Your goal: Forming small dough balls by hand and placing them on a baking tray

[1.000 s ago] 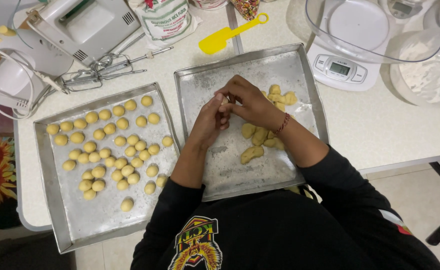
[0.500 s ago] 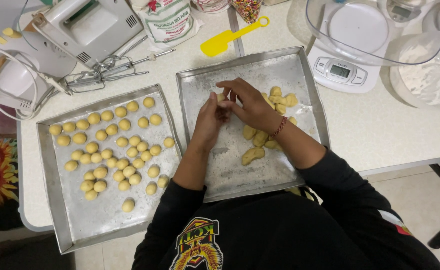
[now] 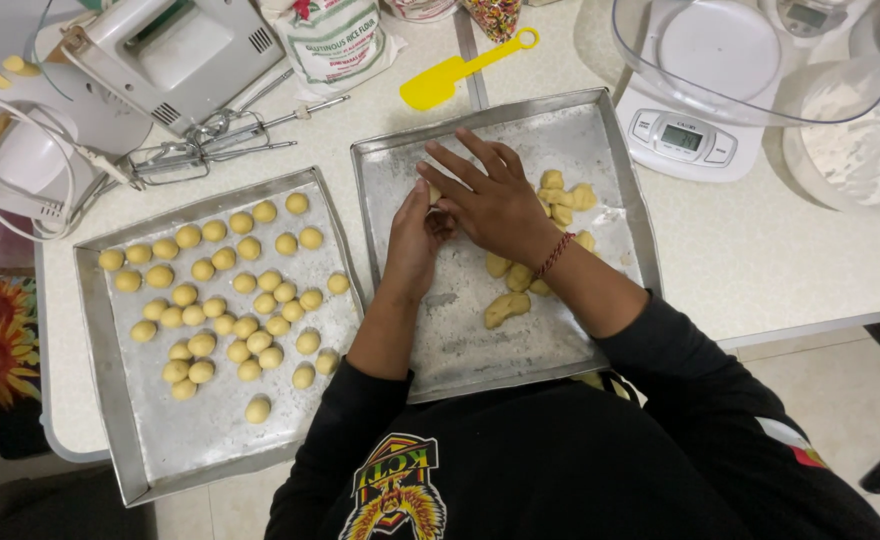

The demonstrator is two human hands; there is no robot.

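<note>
1. Both hands meet over the right tray (image 3: 600,130): my right hand (image 3: 495,200) lies flat, fingers spread, across the top of my left hand (image 3: 415,235), and the grip presses a small dough piece (image 3: 434,192) between the palms. Only a sliver of it shows at the thumb side.
2. Compared with half a second ago, the right fingers have fanned out and slid further over the left palm, so I judge the piece is mid-roll, not yet rounded.
3. Unshaped dough lumps (image 3: 560,195) sit just beside the right wrist, and one longer lump (image 3: 505,308) lies nearer me on the same tray.
4. Finished balls (image 3: 225,300) fill the left tray (image 3: 110,400) in loose rows; none has been added over the last second.
5. On the bench (image 3: 760,260) beyond: a yellow spatula (image 3: 455,75), mixer (image 3: 175,55) with beaters (image 3: 210,150), scale (image 3: 685,135) and a flour bag (image 3: 335,40), all well apart from my hands.
</note>
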